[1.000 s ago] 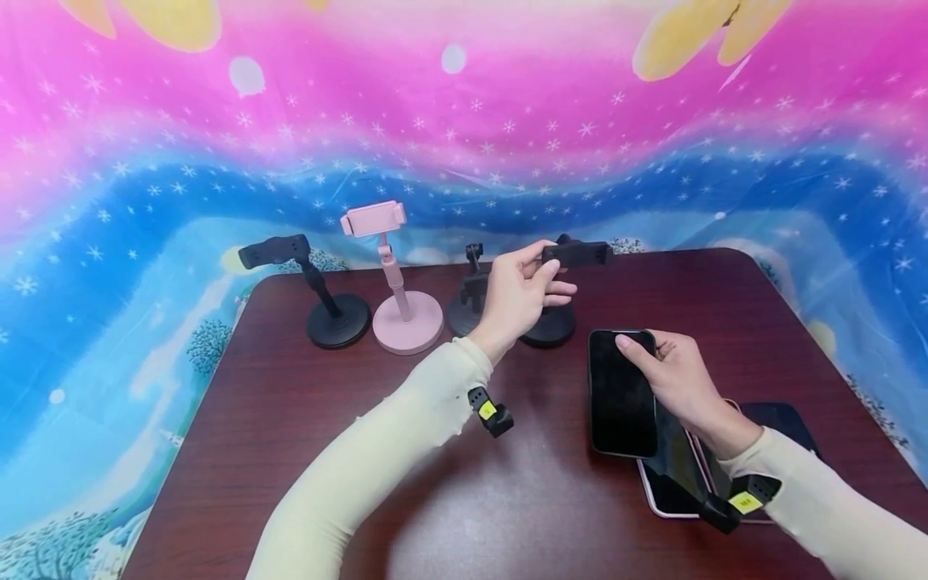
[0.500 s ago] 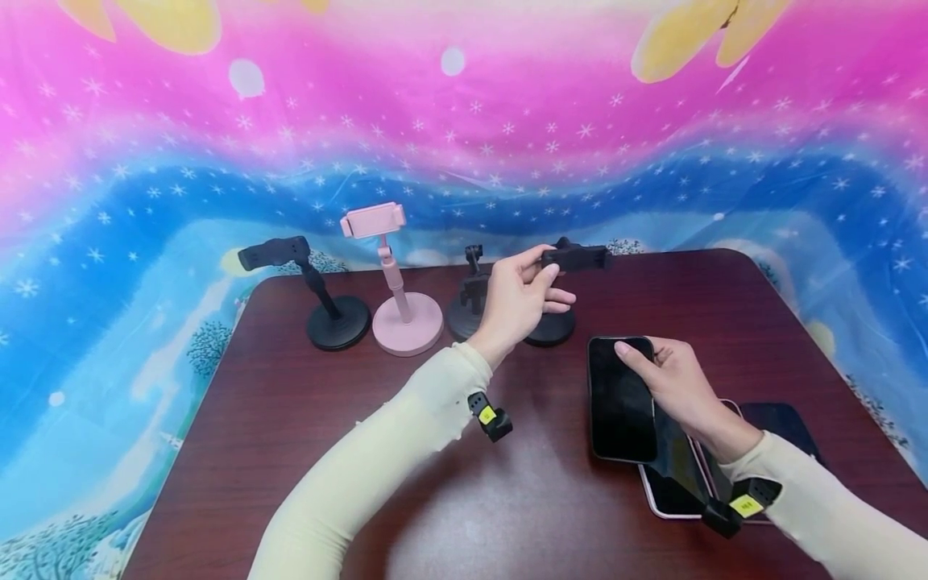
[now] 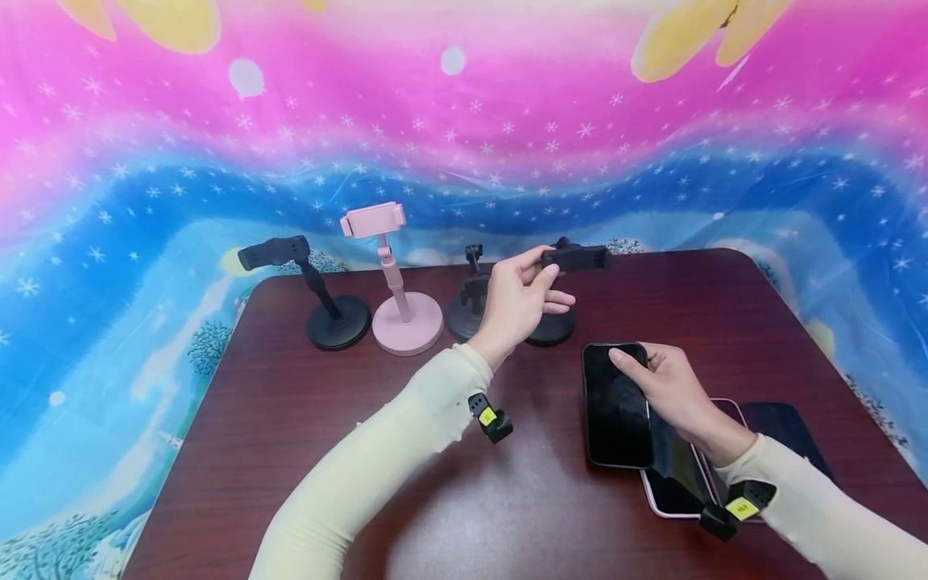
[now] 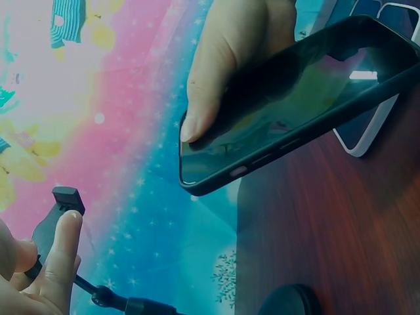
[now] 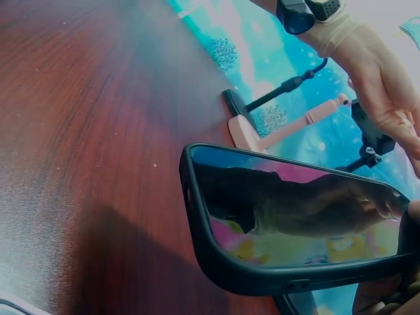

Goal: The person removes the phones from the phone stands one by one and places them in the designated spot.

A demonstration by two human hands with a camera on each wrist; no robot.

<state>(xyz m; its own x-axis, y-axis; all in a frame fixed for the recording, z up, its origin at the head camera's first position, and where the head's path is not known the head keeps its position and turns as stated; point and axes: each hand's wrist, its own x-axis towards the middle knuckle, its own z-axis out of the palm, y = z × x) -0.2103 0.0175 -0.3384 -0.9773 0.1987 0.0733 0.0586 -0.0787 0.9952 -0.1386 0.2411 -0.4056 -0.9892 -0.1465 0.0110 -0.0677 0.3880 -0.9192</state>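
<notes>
With thumb and fingers, my left hand [image 3: 516, 302] pinches the near end of the black phone clamp [image 3: 582, 258] on the rightmost stand, whose round base [image 3: 553, 329] shows partly behind the hand. Its last fingers extend free below the clamp. My right hand [image 3: 677, 387] grips a black-cased smartphone [image 3: 616, 427] near its top corner, thumb on the dark screen and the other fingers hidden behind. The phone [image 4: 289, 111] is raised off the table, apart from the clamp. Its glossy screen [image 5: 302, 210] reflects an arm and the backdrop in the right wrist view.
Several phones lie on the table at the right, among them a white-edged phone [image 3: 663, 491] and a dark phone [image 3: 783, 427] under the right forearm. Left of my left hand stand a pink phone stand [image 3: 408, 326], a black stand [image 3: 338, 322] and a dark folded stand [image 3: 471, 302].
My right hand has brought the smartphone a little toward me and slightly left. My left hand keeps its pinch on the clamp with hardly any movement.
</notes>
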